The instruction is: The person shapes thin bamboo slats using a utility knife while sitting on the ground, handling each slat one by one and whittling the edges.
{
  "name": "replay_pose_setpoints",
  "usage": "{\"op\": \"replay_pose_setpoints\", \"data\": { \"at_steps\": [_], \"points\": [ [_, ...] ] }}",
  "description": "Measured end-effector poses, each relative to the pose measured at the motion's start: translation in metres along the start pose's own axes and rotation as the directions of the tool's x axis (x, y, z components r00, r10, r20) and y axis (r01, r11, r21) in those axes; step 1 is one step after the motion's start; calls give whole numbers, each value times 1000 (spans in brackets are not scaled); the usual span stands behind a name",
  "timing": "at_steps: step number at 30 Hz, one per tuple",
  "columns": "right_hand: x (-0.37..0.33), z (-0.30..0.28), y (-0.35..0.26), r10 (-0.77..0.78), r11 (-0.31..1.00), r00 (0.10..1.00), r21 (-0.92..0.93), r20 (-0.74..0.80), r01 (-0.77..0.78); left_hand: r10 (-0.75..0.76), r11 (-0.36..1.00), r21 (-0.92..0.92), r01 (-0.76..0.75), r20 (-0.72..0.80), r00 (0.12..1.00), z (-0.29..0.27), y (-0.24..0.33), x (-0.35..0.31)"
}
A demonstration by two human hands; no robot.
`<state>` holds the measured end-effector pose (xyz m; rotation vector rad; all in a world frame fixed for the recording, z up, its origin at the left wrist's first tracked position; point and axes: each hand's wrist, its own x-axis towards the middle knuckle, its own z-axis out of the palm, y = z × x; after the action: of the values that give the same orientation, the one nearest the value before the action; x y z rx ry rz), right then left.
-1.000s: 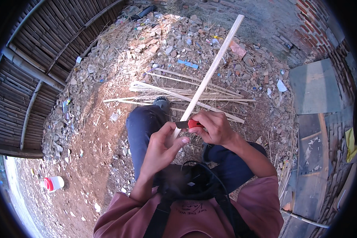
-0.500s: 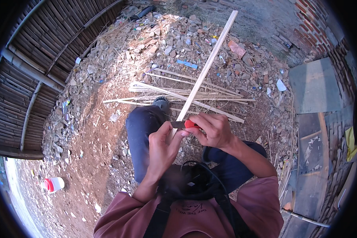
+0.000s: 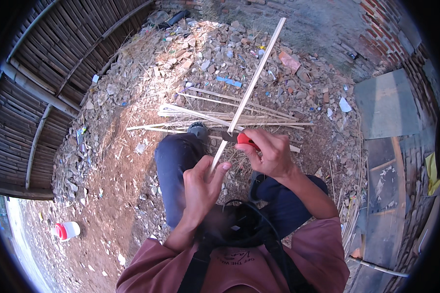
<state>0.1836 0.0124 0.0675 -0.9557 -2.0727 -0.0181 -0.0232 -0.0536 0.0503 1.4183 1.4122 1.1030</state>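
A long pale bamboo strip (image 3: 257,73) slants up and away from me, narrow side partly turned to view. My left hand (image 3: 200,183) is closed around its near end, between thumb and fingers. In my right hand (image 3: 273,154) is a knife with a red handle (image 3: 247,141), gripped tightly. Its dark, broad blade lies across the strip a short way beyond my left hand. Past the strip, a loose pile of similar pale strips (image 3: 220,118) lies on the ground beyond my feet.
Stony rubble (image 3: 220,53) covers the ground up to a brick wall (image 3: 386,29). A slatted bamboo wall (image 3: 44,53) stands at left. At lower left sits a white container with a red lid (image 3: 67,230). Grey boards (image 3: 388,105) lean at right.
The knife in my right hand has slid away from my left hand along the strip. The strip has turned slightly and its far end sits a little lower. My left hand barely moved.
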Motion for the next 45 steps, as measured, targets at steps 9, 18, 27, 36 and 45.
{"op": "replay_pose_setpoints", "data": {
  "at_steps": [9,18,27,36,45],
  "points": [
    [14,-26,43,128,989,985,-64,-111,-136,63,997,42,-63,-7,998,0,-10,-18],
    [24,-51,73,306,948,935,-30,-180,-316,-21,991,133,10,82,996,-12,-10,-33],
    [5,-22,41,105,992,991,81,-88,-98,24,999,23,-24,27,999,-10,-17,-16],
    [16,-38,40,-33,999,998,30,-55,35,47,997,53,-49,44,998,-16,-18,-27],
    [22,-60,62,-31,999,991,-31,-132,28,116,986,117,-116,13,993,-16,-15,-40]
  ]
}}
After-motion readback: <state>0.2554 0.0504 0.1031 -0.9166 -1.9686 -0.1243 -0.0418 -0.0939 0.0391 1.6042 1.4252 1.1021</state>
